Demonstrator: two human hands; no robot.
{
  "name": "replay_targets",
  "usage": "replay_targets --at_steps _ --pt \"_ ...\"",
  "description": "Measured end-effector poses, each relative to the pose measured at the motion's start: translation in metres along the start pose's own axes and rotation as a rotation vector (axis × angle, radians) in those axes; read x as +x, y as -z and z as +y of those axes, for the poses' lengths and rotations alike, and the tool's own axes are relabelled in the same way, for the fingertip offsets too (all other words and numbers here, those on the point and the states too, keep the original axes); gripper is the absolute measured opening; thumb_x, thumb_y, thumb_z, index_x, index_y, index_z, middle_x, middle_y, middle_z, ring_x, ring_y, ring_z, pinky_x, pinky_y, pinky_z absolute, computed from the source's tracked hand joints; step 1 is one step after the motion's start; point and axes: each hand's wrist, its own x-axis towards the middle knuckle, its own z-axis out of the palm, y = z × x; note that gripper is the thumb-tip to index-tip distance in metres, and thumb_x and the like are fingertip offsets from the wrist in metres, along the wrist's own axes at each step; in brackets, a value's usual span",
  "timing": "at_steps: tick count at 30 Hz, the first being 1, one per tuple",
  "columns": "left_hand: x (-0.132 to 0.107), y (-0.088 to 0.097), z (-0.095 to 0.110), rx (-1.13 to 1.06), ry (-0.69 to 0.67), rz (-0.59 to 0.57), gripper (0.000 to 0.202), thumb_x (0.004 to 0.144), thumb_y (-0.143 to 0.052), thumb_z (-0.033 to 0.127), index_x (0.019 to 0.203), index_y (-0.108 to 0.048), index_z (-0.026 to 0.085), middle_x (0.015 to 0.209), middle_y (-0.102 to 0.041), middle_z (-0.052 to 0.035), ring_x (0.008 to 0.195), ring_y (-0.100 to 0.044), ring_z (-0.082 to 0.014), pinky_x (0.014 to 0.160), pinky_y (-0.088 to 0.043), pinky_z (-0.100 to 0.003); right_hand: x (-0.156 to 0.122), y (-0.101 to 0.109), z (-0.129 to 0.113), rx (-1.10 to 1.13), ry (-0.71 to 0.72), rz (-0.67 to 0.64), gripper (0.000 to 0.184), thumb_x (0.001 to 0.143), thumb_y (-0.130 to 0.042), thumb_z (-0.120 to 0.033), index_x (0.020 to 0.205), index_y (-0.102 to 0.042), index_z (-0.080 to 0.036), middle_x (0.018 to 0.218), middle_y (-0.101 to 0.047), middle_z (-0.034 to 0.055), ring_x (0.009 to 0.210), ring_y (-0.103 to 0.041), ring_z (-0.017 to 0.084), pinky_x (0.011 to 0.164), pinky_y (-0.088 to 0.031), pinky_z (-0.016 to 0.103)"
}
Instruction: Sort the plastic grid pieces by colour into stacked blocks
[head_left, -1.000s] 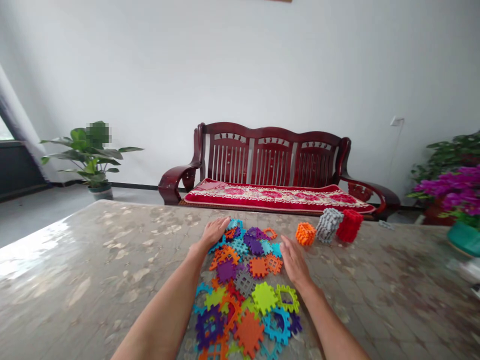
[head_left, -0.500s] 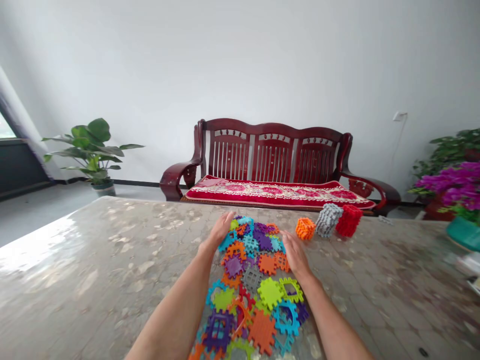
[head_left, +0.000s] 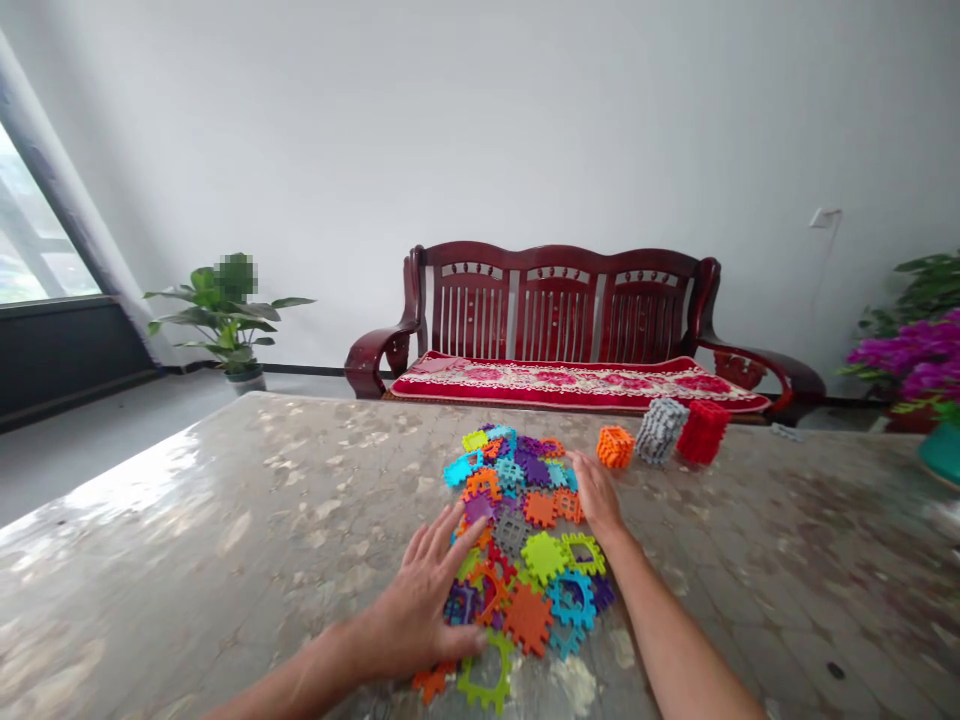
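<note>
A spread of flat, notched interlocking plastic tiles in many colours lies overlapping on the table. My left hand (head_left: pixel 427 590), fingers spread, is over the near left side of the spread and hides some tiles. Close to its fingertips are a purple tile (head_left: pixel 478 507) and a grey window tile (head_left: pixel 512 532). By its thumb lies a green frame tile (head_left: pixel 487 675). My right hand (head_left: pixel 598 497) rests along the far right edge, fingers stretched out, beside an orange window tile (head_left: pixel 568 505). Neither hand shows anything held. An orange square tile (head_left: pixel 528 618) lies between my forearms.
Beyond my right hand stand an orange stack (head_left: pixel 615 447), a grey stack (head_left: pixel 661 431) and a red stack (head_left: pixel 703 432) of tiles. A patterned table cover (head_left: pixel 262 520) surrounds the spread. A wooden bench (head_left: pixel 555 300) is behind the table, with purple flowers (head_left: pixel 911 350) at right.
My left hand has come back from the far left edge to the near left side, its fingers now spread. My right hand stays at the right edge. The view has turned slightly left.
</note>
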Motion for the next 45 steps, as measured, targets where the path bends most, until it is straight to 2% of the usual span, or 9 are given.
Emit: replay_targets --at_steps 2,5,12,16,18,22,26,35,45 --pt "-0.006 -0.006 0.012 0.085 -0.026 -0.033 0.114 0.061 -0.075 0.061 0.155 -0.015 0.037 0.165 -0.007 -0.0083 0.149 -0.009 -0.0410 0.116 -0.013 -0.066 0.000 -0.001 0.000 -0.010 -0.001 0.005 0.068 0.092 -0.023 -0.065 0.108 -0.071 -0.019 0.119 -0.068 0.0122 0.121 -0.056 0.024 0.111 -0.036 0.043" --pt "0.002 -0.013 0.016 0.184 -0.044 0.049 0.100 0.067 -0.074 0.049 0.153 -0.024 0.039 0.165 -0.010 -0.0080 0.149 -0.011 -0.0401 0.116 -0.011 -0.067 0.001 -0.002 0.000 -0.034 0.004 0.009 0.069 0.091 -0.023 -0.065 0.107 -0.071 -0.018 0.119 -0.069 0.0126 0.120 -0.056 0.024 0.111 -0.035 0.041" --pt "0.054 -0.010 -0.010 0.275 -0.071 0.234 0.076 0.081 -0.063 0.052 0.149 -0.036 0.036 0.161 -0.026 -0.0102 0.147 -0.021 -0.0375 0.116 -0.015 -0.067 0.000 -0.002 -0.003 -0.094 0.032 0.017 0.067 0.093 -0.023 -0.061 0.107 -0.071 -0.018 0.116 -0.069 0.0123 0.118 -0.057 0.024 0.110 -0.036 0.040" --pt "0.065 -0.003 -0.017 0.278 -0.058 0.337 0.060 0.091 -0.051 0.048 0.148 -0.039 0.035 0.158 -0.033 -0.0074 0.145 -0.025 -0.0326 0.118 -0.013 -0.063 0.001 -0.001 -0.002 -0.098 0.034 0.004 0.062 0.093 -0.025 -0.060 0.105 -0.072 -0.020 0.115 -0.070 0.0107 0.117 -0.058 0.023 0.109 -0.036 0.040" --pt "0.056 0.001 -0.014 0.252 -0.070 0.305 0.064 0.090 -0.050 0.055 0.150 -0.034 0.037 0.160 -0.030 -0.0068 0.146 -0.023 -0.0339 0.118 -0.012 -0.064 0.001 -0.002 -0.001 -0.089 0.032 0.003 0.062 0.093 -0.026 -0.060 0.104 -0.072 -0.020 0.115 -0.070 0.0112 0.117 -0.057 0.023 0.109 -0.036 0.041" --pt "0.020 0.004 0.006 0.192 -0.258 0.054 0.096 0.075 -0.053 0.076 0.155 -0.016 0.037 0.165 -0.015 -0.0077 0.148 -0.015 -0.0383 0.117 -0.013 -0.065 0.001 -0.002 -0.001 -0.069 0.026 0.001 0.062 0.093 -0.028 -0.060 0.106 -0.072 -0.019 0.116 -0.069 0.0119 0.117 -0.057 0.024 0.110 -0.036 0.042" --pt "0.002 -0.003 0.020 0.187 -0.352 -0.113 0.107 0.068 -0.061 0.075 0.155 -0.011 0.038 0.165 -0.011 -0.0096 0.147 -0.017 -0.0416 0.115 -0.014 -0.069 0.001 -0.001 -0.002 -0.069 0.027 0.001 0.062 0.092 -0.027 -0.062 0.105 -0.072 -0.020 0.116 -0.069 0.0118 0.117 -0.057 0.024 0.110 -0.036 0.042" --pt "0.034 -0.003 -0.013 0.312 -0.244 0.076 0.089 0.077 -0.061 0.062 0.153 -0.024 0.037 0.164 -0.017 -0.0087 0.149 -0.013 -0.0394 0.115 -0.009 -0.069 -0.001 -0.001 -0.002 -0.128 0.070 -0.018 0.057 0.093 -0.031 -0.057 0.105 -0.072 -0.019 0.115 -0.069 0.0128 0.116 -0.057 0.026 0.107 -0.038 0.046" --pt "0.060 0.006 -0.044 0.326 -0.112 0.172 0.065 0.088 -0.053 0.049 0.150 -0.033 0.039 0.160 -0.030 -0.0049 0.147 -0.022 -0.0321 0.117 -0.016 -0.063 -0.003 -0.003 -0.007 -0.257 0.108 -0.073 0.044 0.091 -0.039 -0.044 0.110 -0.071 -0.020 0.119 -0.068 0.0100 0.116 -0.057 0.024 0.106 -0.039 0.044"
